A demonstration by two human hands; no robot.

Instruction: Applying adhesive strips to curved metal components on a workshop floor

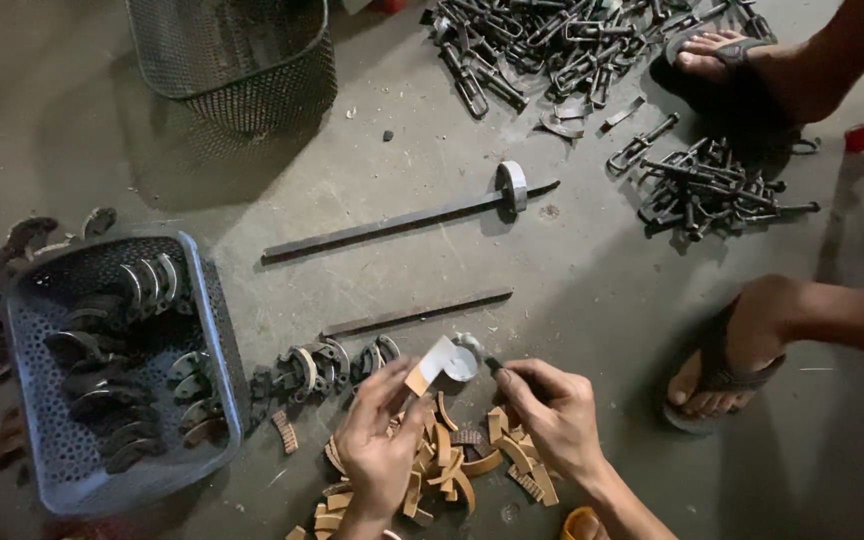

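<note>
in the lower middle of the frame the left hand [380,448] holds a curved metal shoe [444,362] with a pale tan lining, the fingers closed around its lower end so the piece stands up above the hand. the right hand [552,412] is just beside it, fingers pinched on a small dark tool [492,366] whose tip touches the upper curve of the shoe. under both hands lies a pile of tan curved lining pieces [452,465] on the concrete floor [592,270].

to the left of the hands a short row of grey metal shoes [320,368] stands on the floor, and further left, in the lower left of the frame, a blue plastic basket [32,400] is filled with more of such shoes. some dark curved pieces [12,250] lie outside the basket at the left edge. in the centre two long flat metal bars lie almost parallel; the upper bar [382,228] carries one ring-like piece near its right end, the lower bar [417,314] is bare. a dark wire mesh basket [242,60] is at the upper left. heaps of dark metal links [552,45] are in the upper right, near the sandalled foot [717,50] of another person. a second foot in a sandal [717,375] is at the right of the hands.
</note>
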